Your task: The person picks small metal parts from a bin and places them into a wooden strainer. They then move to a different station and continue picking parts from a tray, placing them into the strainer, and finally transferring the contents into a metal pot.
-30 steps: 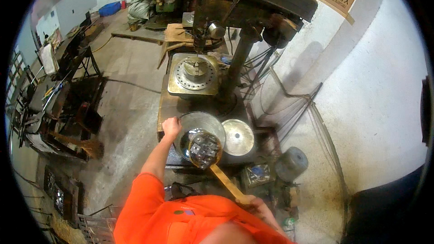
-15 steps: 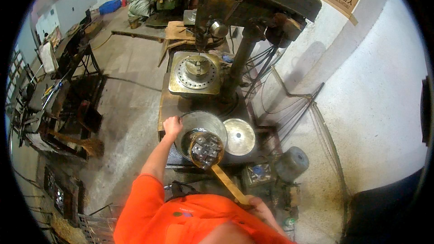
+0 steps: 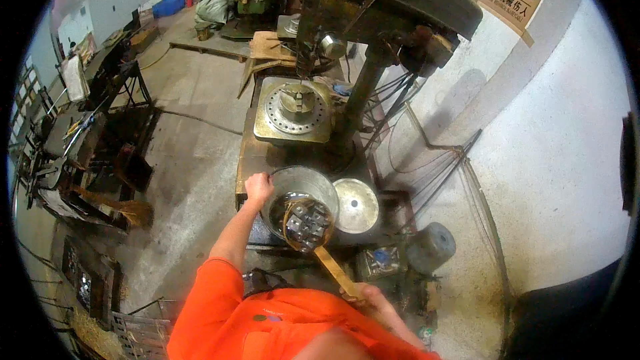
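Note:
My left hand [image 3: 259, 187] is closed on the left rim of a round grey metal pot [image 3: 325, 185]. A long-handled scoop [image 3: 338, 272] has its round bowl over the near part of the pot. Small blocky metal parts [image 3: 308, 223] with holes fill that bowl. My right hand [image 3: 371, 297] is wrapped around the near end of the scoop's flat yellowish handle, low in front of my body. Dark contents show inside the pot beyond the bowl, but I cannot make out what they are. Touching or close to the pot's right side lies a round pale metal lid [image 3: 356, 206].
A drill press stands behind the pot, its square table [image 3: 267, 130] carrying a round chuck [image 3: 298, 100]. Right of the bench are a small tray [image 3: 381, 260] and a grey cylindrical container [image 3: 432, 248]. Cables run along the white wall [image 3: 533, 160]. Dark racks [image 3: 73, 153] stand left.
The scoop and my right hand have shifted slightly, with the bowl still full of metal parts. My left hand stays at the pot's rim. The whole view has moved a little.

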Tool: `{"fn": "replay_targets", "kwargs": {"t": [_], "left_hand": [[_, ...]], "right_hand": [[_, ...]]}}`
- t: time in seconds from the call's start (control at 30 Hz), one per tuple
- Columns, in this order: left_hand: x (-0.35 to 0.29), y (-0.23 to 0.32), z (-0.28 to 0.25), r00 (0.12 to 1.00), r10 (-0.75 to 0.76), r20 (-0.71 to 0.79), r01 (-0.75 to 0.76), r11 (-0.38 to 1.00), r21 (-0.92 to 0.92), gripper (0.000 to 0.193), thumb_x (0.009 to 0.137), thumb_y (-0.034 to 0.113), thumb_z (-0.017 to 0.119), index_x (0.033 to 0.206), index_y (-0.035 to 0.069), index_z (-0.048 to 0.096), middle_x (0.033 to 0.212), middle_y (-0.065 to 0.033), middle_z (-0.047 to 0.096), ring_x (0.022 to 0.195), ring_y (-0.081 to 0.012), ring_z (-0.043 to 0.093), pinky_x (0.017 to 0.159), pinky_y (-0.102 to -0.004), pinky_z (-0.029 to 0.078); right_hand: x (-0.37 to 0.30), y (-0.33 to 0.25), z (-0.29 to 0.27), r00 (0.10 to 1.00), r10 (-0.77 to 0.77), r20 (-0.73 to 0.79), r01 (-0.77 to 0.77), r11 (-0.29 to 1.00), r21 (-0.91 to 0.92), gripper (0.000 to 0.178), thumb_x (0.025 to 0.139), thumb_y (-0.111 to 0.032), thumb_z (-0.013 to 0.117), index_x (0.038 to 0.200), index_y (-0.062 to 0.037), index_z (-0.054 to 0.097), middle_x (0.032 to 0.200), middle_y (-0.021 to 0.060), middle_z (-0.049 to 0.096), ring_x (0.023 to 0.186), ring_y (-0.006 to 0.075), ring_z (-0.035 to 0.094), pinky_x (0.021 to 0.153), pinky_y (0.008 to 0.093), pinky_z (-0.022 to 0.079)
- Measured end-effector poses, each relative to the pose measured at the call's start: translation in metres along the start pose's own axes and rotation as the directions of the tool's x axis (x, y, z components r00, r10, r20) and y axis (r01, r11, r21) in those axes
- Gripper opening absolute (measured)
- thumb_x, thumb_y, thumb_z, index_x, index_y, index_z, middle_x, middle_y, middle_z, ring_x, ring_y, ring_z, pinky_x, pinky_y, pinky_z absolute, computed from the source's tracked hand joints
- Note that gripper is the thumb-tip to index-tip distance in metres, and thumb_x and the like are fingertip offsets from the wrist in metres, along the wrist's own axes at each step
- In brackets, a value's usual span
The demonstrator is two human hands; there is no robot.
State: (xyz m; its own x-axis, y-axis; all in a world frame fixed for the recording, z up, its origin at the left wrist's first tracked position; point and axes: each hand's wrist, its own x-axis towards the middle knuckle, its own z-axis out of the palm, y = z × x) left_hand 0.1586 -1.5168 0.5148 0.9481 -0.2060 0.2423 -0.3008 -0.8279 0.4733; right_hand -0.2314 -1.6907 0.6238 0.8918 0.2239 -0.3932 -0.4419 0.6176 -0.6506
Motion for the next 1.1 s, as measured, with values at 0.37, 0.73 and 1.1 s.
{"fn": "replay_targets", "kwargs": {"t": [0.37, 0.73, 1.1], "left_hand": [[0.002, 0.0, 0.003, 1.0, 0.009, -0.005, -0.009, 1.0, -0.008, 0.019, 0.073, 0.025, 0.057, 0.069, 0.008, 0.065, 0.067, -0.0168, 0.06, 0.064, -0.0343, 0.06, 0.058, -0.0439, 0.047], [0.005, 0.001, 0.008, 1.0, 0.025, 0.004, -0.024, 0.999, -0.027, 0.019, 0.072, 0.025, 0.057, 0.07, 0.008, 0.064, 0.066, -0.0166, 0.06, 0.064, -0.0349, 0.059, 0.059, -0.0439, 0.047], [0.008, -0.004, 0.012, 1.0, 0.022, -0.001, -0.022, 0.998, 0.057, 0.021, 0.073, 0.029, 0.058, 0.075, 0.009, 0.065, 0.069, -0.0152, 0.061, 0.066, -0.0342, 0.059, 0.059, -0.0429, 0.046]], "right_hand": [[0.011, 0.015, -0.026, 0.979, 0.137, 0.152, -0.18, 0.93, 0.319, 0.051, 0.067, -0.028, 0.071, 0.103, -0.0034, 0.043, 0.065, -0.0002, 0.037, 0.046, 0.008, 0.034, 0.037, 0.0197, 0.027], [0.015, 0.038, -0.051, 1.0, 0.019, 0.005, -0.02, 0.999, 0.046, 0.043, 0.072, -0.036, 0.064, 0.095, -0.0035, 0.049, 0.064, 0.0, 0.039, 0.047, 0.008, 0.034, 0.041, 0.0203, 0.027], [0.03, 0.04, -0.053, 0.967, 0.182, 0.18, -0.227, 0.935, 0.273, 0.028, 0.074, -0.022, 0.049, 0.094, -0.0021, 0.05, 0.056, 0.0001, 0.039, 0.038, 0.007, 0.031, 0.031, 0.0222, 0.026]]}}
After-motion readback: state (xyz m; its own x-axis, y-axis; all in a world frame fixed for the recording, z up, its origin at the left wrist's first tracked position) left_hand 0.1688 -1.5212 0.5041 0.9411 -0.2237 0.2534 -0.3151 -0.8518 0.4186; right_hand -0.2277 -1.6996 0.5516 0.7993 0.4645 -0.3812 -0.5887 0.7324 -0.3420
